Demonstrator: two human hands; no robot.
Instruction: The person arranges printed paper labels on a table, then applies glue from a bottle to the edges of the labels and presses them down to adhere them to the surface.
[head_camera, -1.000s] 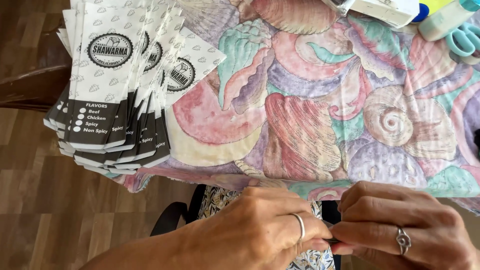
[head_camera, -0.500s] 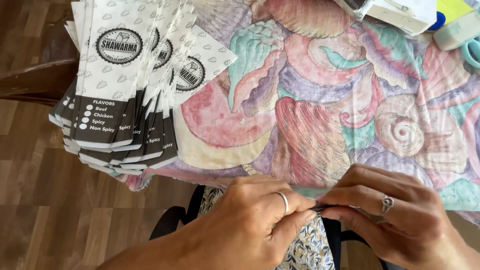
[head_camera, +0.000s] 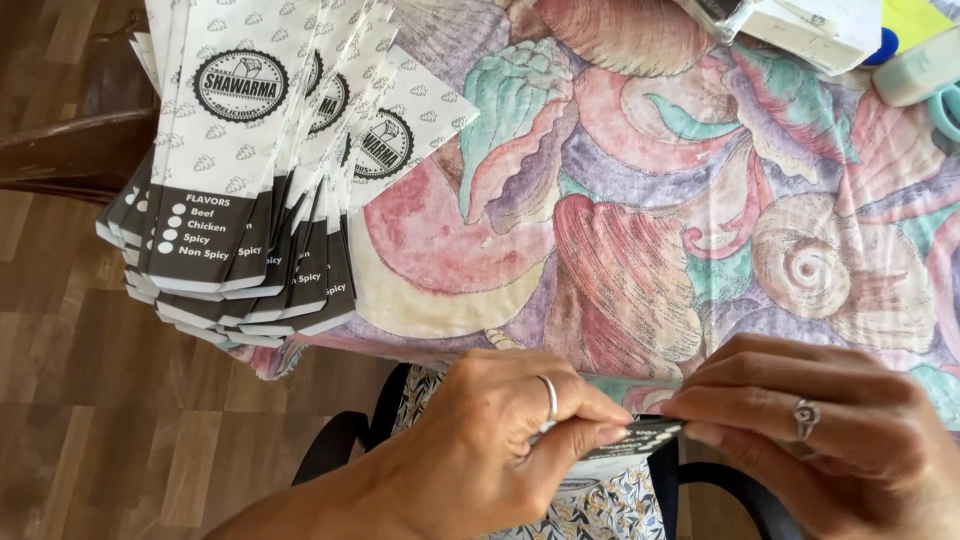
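Note:
At the bottom of the head view my left hand (head_camera: 510, 430) and my right hand (head_camera: 810, 430) meet just below the table's near edge. Both pinch the dark end of one paper sleeve (head_camera: 640, 440) between thumb and fingers. Most of that sleeve is hidden under my hands. A fanned stack of white and dark grey paper sleeves (head_camera: 250, 160) with round printed marks lies at the table's left corner, overhanging the edge. The table is covered by a cloth with a seashell pattern (head_camera: 620, 200).
White boxes (head_camera: 800, 25), a pale green container (head_camera: 920, 70) and teal scissor handles (head_camera: 945, 110) sit at the far right. A dark wooden chair (head_camera: 70, 150) stands left of the table over the wooden floor (head_camera: 100, 420). My patterned lap and a black chair frame (head_camera: 340, 450) lie below.
My hands have shifted slightly up and right, and the dark end of the sleeve now shows between my fingertips. The view has moved a little.

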